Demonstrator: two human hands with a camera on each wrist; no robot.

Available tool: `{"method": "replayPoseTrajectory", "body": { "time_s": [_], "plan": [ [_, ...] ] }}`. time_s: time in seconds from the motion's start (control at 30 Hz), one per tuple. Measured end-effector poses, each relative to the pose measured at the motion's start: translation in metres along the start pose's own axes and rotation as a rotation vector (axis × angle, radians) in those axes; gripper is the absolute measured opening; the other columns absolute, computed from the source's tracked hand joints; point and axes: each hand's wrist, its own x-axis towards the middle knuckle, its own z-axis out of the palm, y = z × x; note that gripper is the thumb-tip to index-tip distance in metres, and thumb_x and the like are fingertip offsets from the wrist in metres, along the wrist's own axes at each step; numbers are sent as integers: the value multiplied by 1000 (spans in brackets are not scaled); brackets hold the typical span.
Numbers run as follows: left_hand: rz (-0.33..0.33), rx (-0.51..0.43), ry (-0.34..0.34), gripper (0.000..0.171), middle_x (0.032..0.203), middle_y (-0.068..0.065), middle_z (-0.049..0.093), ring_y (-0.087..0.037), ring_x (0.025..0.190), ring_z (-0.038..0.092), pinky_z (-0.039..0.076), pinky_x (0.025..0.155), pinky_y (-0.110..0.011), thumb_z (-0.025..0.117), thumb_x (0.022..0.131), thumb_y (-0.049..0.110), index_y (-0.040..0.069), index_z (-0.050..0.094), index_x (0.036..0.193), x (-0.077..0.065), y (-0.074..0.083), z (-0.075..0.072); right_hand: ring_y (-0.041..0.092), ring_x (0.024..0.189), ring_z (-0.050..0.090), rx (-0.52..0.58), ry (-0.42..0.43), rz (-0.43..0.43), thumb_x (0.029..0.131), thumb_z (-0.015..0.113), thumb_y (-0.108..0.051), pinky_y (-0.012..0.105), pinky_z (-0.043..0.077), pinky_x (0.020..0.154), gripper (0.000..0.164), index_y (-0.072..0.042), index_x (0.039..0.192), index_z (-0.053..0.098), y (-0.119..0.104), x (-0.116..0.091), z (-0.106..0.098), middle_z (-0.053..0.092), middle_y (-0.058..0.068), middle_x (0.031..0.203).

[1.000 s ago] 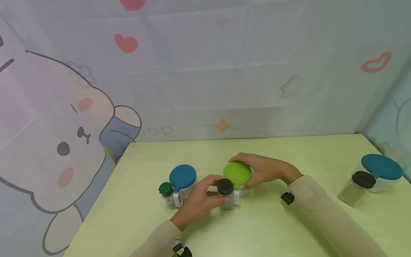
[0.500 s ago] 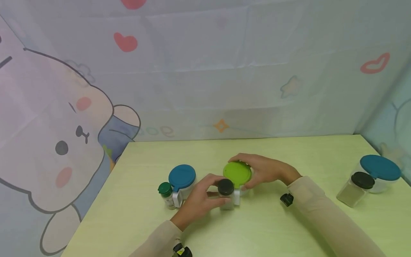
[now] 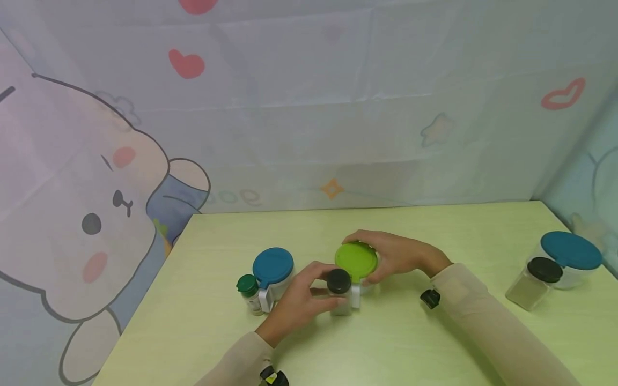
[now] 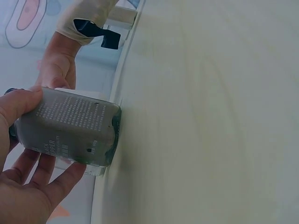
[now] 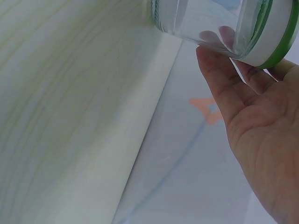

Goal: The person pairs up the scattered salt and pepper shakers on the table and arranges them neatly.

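My left hand (image 3: 306,300) grips a pepper jar (image 3: 339,281) with a black lid, thumb on the near side and fingers round the far side. In the left wrist view, the grey jar (image 4: 70,123) carries white print, partly readable as pepper, and its base is right at the tabletop. Directly behind it stands a clear glass jar (image 3: 356,260) with a lime-green lid and a white handle. My right hand (image 3: 398,254) holds that jar from the right and back. The right wrist view shows fingertips (image 5: 211,55) against its glass (image 5: 201,23).
Left of my hands stand a blue-lidded jar (image 3: 273,265) with a white handle and a small green-capped shaker (image 3: 250,292). Far right, another blue-lidded jar (image 3: 572,251) has a black-lidded jar (image 3: 531,292) in front of it. A printed cloth (image 3: 309,134) hangs behind the table.
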Motion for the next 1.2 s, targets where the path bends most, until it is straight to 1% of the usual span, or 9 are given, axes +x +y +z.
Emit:
{"method": "replayPoseTrajectory", "body": {
  "time_s": [0.3, 0.53, 0.9, 1.2],
  "plan": [
    [-9, 1, 1, 51, 123, 11, 59, -12, 116, 58, 57, 96, -33, 84, 86, 27, 37, 61, 131, -1, 2, 0, 12, 109, 56, 12, -2, 9, 75, 88, -33, 35, 51, 92, 80, -27, 143, 47, -1, 0, 1, 56, -12, 127],
    [-10, 1, 5, 50, 123, 12, 59, -12, 117, 58, 56, 97, -34, 84, 86, 28, 38, 61, 130, -2, 1, 0, 12, 108, 56, 13, -1, 3, 75, 88, -33, 34, 51, 91, 79, -29, 142, 47, -1, 1, 2, 56, -12, 126],
    [-1, -26, 4, 51, 123, 10, 59, -13, 117, 58, 56, 96, -32, 83, 87, 23, 35, 61, 132, -2, 0, -1, 12, 108, 56, 17, 10, -7, 75, 89, -33, 35, 51, 91, 78, -29, 141, 48, -1, 2, 2, 57, -13, 126],
    [-1, -26, 20, 53, 124, 11, 59, -14, 116, 59, 57, 97, -36, 84, 86, 23, 33, 61, 132, -2, 3, 0, 12, 109, 56, 17, 8, -1, 75, 89, -34, 35, 51, 91, 79, -30, 142, 48, 1, 3, 2, 57, -13, 127]
  ]
}}
